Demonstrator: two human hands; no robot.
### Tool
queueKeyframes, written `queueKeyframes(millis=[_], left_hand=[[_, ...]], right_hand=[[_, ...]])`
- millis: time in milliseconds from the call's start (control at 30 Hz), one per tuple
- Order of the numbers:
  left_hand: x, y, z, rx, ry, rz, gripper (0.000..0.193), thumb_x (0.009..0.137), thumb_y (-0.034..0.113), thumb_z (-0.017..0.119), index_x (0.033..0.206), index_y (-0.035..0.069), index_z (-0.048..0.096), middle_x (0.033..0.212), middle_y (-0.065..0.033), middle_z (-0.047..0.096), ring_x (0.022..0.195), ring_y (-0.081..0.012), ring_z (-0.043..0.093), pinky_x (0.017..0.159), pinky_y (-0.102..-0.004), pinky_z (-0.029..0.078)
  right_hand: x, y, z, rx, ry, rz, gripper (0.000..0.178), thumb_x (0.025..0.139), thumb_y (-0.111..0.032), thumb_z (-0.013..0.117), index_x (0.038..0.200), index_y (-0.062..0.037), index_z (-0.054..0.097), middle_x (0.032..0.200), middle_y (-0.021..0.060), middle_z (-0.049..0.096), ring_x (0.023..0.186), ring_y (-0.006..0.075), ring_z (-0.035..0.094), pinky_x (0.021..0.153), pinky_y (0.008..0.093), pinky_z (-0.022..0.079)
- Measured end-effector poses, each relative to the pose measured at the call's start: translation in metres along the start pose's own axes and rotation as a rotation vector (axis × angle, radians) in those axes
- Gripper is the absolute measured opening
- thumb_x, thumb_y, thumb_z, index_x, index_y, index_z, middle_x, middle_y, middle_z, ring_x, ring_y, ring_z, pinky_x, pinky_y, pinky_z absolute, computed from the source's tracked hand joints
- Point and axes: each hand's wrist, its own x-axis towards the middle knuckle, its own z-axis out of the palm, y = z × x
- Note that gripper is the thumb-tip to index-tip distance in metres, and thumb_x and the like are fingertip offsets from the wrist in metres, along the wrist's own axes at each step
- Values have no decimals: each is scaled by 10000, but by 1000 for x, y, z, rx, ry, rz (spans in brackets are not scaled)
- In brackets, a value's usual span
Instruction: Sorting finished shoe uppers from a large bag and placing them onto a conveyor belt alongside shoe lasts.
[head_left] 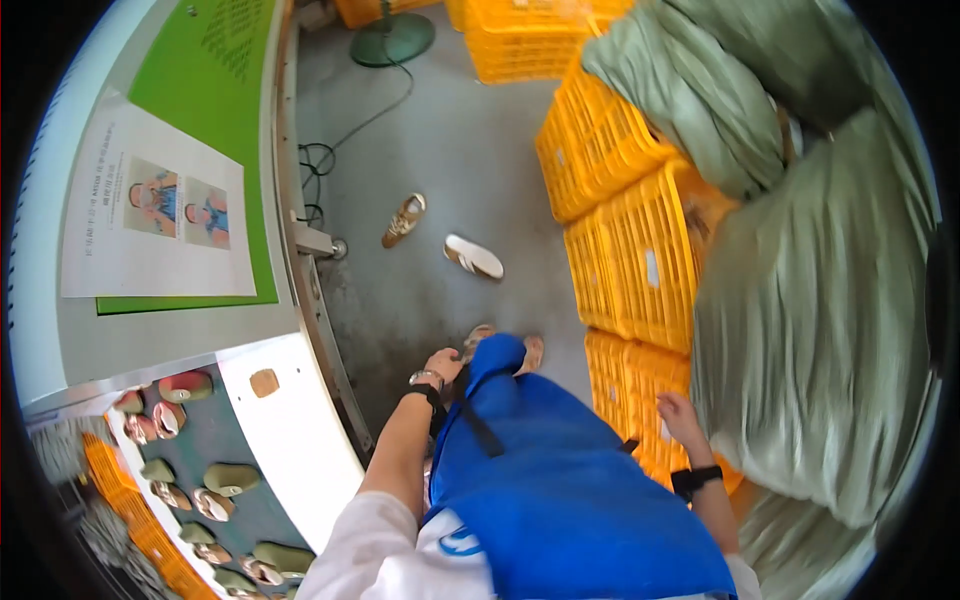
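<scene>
My left hand [443, 364] hangs beside the blue apron [570, 470], its fingers loosely bent and nothing visible in them. My right hand [682, 415] is out to the right, in front of the orange crates [640, 262], slightly blurred, fingers loose and holding nothing I can see. Ahead of my feet, two loose shoes lie on the grey floor: a brown and gold one [404, 221] and a sandal [474, 257] tipped over with its pale sole showing. My own sandalled feet [531, 354] show partly past the apron.
Large grey-green sacks [810, 320] bulge over the crates on the right. A conveyor line [300, 410] runs along the left, carrying several sandals [232, 479]. Above it, a printed sheet [160, 210] hangs on a green board. A cable [385, 112] trails from a round stand base [392, 40].
</scene>
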Motion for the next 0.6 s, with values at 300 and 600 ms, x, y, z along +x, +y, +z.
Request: queueKeyframes(millis=[300,600], left_hand=[[98,-18,-64,23,66,-197,407,739,245,560,1110,76,547,1048,-165,590,1006,-315,545,887,-375,430],[415,-121,-151,2,246,-174,434,762,233,579,1146,44,506,1020,-181,590,968,-309,561,836,-372,443]], right_hand=[[317,-148,178,-410,-472,-127,266,737,-154,540,980,-72,608,857,171,620,809,334,591,731,393,470],[484,1,394,-577,-585,174,301,722,-149,548,999,-46,604,950,203,607,895,354,576,787,412,456]])
